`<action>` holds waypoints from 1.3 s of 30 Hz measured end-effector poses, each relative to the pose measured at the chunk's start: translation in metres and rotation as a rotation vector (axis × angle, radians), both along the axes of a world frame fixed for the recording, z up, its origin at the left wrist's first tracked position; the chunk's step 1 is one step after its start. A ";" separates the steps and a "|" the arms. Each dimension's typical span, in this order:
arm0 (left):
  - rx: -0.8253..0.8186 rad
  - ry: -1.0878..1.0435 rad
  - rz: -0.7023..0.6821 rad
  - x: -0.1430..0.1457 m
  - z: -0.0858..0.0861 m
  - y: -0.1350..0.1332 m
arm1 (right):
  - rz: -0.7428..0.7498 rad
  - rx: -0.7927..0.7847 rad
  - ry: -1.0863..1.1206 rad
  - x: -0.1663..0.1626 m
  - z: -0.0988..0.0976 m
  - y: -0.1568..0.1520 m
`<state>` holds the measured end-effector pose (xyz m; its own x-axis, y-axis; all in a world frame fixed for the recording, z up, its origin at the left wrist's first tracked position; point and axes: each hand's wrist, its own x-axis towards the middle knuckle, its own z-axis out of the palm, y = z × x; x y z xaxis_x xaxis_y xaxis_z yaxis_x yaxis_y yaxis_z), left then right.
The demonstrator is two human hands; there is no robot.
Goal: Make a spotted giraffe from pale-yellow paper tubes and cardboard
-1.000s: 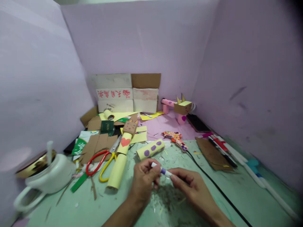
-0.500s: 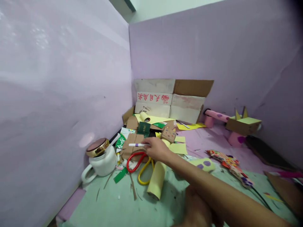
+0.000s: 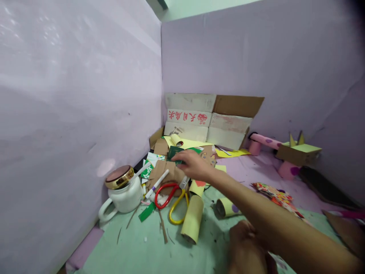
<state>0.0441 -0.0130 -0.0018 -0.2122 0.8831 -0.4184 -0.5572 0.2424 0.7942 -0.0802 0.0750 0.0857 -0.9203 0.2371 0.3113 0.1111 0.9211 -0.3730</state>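
Observation:
My right hand (image 3: 191,163) reaches far to the left, fingers stretched out over a dark green booklet (image 3: 174,152) and brown cardboard scraps (image 3: 164,171), holding nothing. A white marker with a purple band (image 3: 156,183) lies loose on the scraps, just left of the hand. Below it rest scissors with red and yellow handles (image 3: 170,198). My left hand (image 3: 246,249) sits low near the bottom edge, under the right forearm, blurred and partly hidden.
A white mug with a gold lid (image 3: 122,190) stands by the left wall. On the green mat lie a yellow paper tube (image 3: 193,219) and a purple-dotted tube (image 3: 226,207). A flattened cardboard box (image 3: 211,118) leans at the back. A patterned glue gun (image 3: 273,196) and a cardboard figure (image 3: 296,154) are at right.
Both hands held the marker a second ago. My right hand carried it left, set it on the cardboard scraps and let go, then moved on to the green booklet.

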 end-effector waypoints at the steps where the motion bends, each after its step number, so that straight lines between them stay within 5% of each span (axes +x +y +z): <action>1: -0.015 0.053 0.043 -0.001 0.003 -0.001 | -0.064 -0.010 0.049 0.018 0.007 0.008; 5: 0.198 0.512 0.155 -0.013 0.012 -0.009 | -0.424 -0.198 0.371 0.114 0.010 0.031; 9: 0.366 1.116 0.268 -0.029 0.012 -0.017 | -0.822 -0.532 0.591 0.211 -0.038 0.031; 13: 0.326 1.497 0.258 -0.033 0.010 -0.014 | -1.007 -0.917 0.741 0.257 -0.089 0.024; 16: 0.249 1.624 0.200 -0.029 0.009 -0.010 | -0.935 -1.158 0.792 0.256 -0.095 0.018; 25: 0.042 1.760 0.221 -0.029 0.007 -0.006 | -0.825 -1.426 0.689 0.237 -0.075 -0.005; 33: -0.035 1.707 0.029 -0.033 0.008 -0.003 | -0.761 -1.544 0.702 0.230 -0.076 -0.013; 39: -0.022 1.485 0.094 -0.034 0.006 0.000 | -0.712 -1.651 0.751 0.226 -0.085 -0.013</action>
